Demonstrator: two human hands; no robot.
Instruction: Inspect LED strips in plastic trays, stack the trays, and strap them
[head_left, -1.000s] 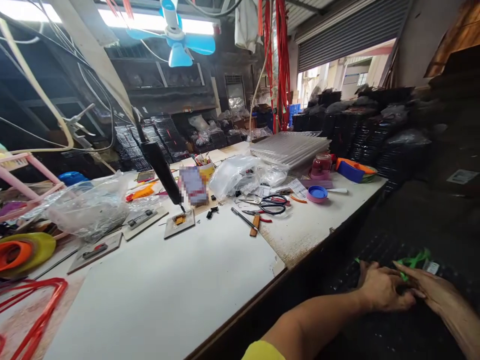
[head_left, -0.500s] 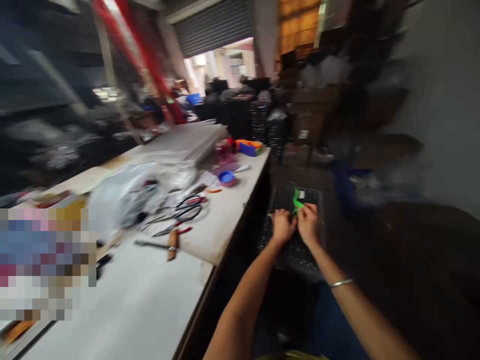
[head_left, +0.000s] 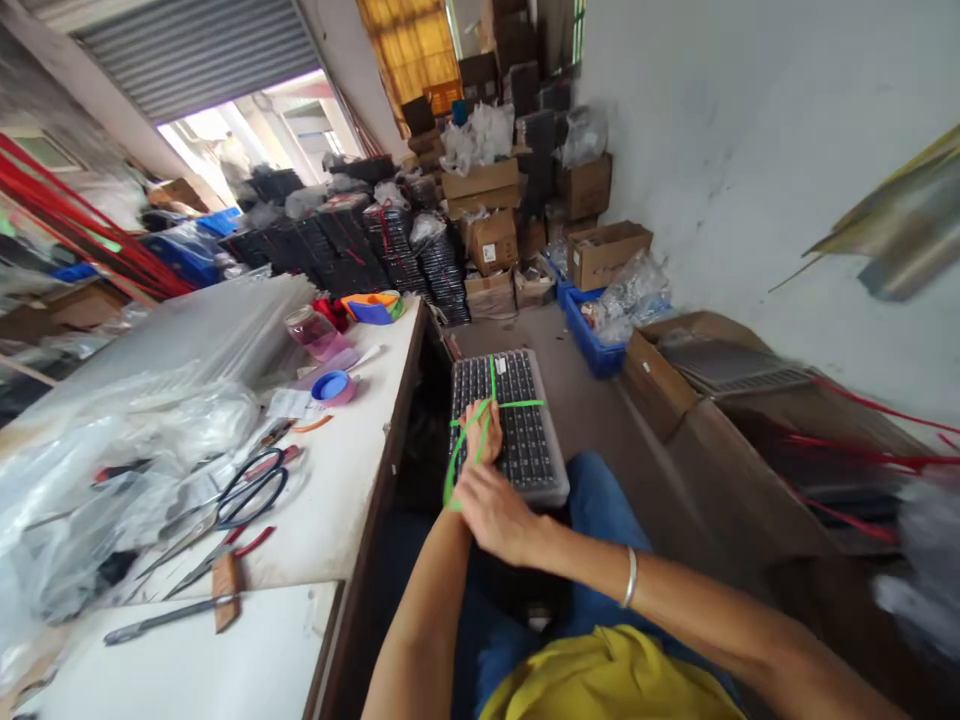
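At centre frame, the left hand (head_left: 482, 432) grips the green plastic strap (head_left: 459, 452) binding the stack of black gridded trays (head_left: 510, 420) on the lap, while the right hand (head_left: 491, 510) pinches its loose loop; best kept taut and centred.

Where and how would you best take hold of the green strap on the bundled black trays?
Probably the loose loop of the green strap at the near left edge of the tray stack, coming from the left side. There it stands clear of the trays, beside the left hand and right hand; elsewhere it lies flat and tight.
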